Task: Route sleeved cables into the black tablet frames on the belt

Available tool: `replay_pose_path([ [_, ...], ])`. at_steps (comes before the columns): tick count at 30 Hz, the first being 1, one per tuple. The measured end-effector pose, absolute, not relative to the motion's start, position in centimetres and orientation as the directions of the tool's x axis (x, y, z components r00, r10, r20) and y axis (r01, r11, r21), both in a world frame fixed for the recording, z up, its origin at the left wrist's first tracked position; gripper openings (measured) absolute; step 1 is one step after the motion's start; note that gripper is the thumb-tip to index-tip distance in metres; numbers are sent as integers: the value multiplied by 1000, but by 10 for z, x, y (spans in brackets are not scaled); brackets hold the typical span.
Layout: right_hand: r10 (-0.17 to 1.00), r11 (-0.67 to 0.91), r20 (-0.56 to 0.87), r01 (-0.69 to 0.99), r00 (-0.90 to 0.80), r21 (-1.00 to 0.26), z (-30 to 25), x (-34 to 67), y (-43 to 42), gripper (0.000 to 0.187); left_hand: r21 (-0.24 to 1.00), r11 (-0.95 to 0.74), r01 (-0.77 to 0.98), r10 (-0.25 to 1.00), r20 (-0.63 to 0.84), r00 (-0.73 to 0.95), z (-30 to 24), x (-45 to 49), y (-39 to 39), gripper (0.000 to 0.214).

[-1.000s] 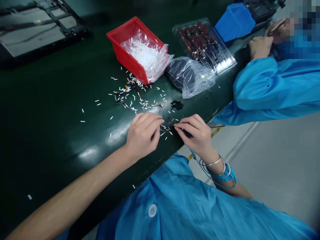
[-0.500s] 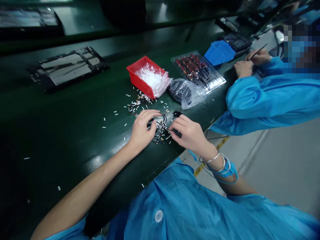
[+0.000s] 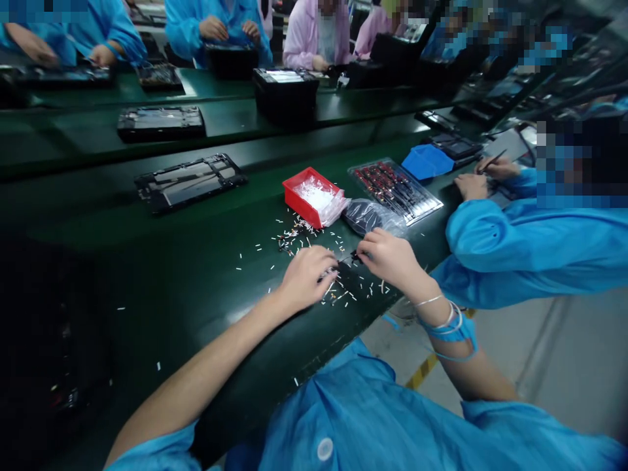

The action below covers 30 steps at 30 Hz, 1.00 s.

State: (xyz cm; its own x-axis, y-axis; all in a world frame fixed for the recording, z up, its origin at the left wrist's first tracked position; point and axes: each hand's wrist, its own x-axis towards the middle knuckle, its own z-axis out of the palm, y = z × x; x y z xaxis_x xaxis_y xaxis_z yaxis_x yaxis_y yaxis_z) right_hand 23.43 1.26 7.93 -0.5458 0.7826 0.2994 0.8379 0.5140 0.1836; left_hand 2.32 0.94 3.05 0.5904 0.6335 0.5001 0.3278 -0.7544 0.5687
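Observation:
My left hand [image 3: 310,278] rests low over the green bench, its fingers curled round a thin black cable [image 3: 345,260]. My right hand [image 3: 386,258] is closed in a pinch on the cable's other end, by a small black piece [image 3: 355,257]. Between the two hands the cable runs short and nearly straight. Small white tube-like bits [image 3: 346,294] lie scattered beneath and around them, with a few dark cable parts [image 3: 284,244] mixed in. Just beyond stands a red bin [image 3: 303,207] holding a bag of white bits [image 3: 316,194]. My fingertips partly hide the cable.
Right of the bin are a clear bag with black contents [image 3: 366,217], a clear tray [image 3: 426,210] of red and black parts and a blue bin [image 3: 428,162]. Black device frames [image 3: 196,183] lie far left. A co-worker's hands [image 3: 473,185] work at the right; other people sit across.
The view has tilted up, so people across the bench now show. My right hand has moved up and away from the scattered pile, and the left fingers have curled more closely.

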Motion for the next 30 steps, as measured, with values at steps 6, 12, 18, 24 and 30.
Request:
replay_pose_path([
  [6,768,520,450,854,-457,-20,84,245,14,14,607,-781,145,430,356,829,11,44,-23,40],
  [12,626,633,686,755,-371,-170,106,231,-8,10,851,-481,212,728,253,638,20,38,0,30],
  [18,504,753,700,655,-507,-67,114,215,-12,15,996,-92,1,731,67,679,59,18,17,62],
  [24,480,691,737,722,-476,17,109,195,-10,15,987,110,-116,770,-11,638,70,18,13,41],
  [30,550,654,751,747,-365,-115,104,173,-17,12,987,61,-147,868,20,496,78,18,6,24],
])
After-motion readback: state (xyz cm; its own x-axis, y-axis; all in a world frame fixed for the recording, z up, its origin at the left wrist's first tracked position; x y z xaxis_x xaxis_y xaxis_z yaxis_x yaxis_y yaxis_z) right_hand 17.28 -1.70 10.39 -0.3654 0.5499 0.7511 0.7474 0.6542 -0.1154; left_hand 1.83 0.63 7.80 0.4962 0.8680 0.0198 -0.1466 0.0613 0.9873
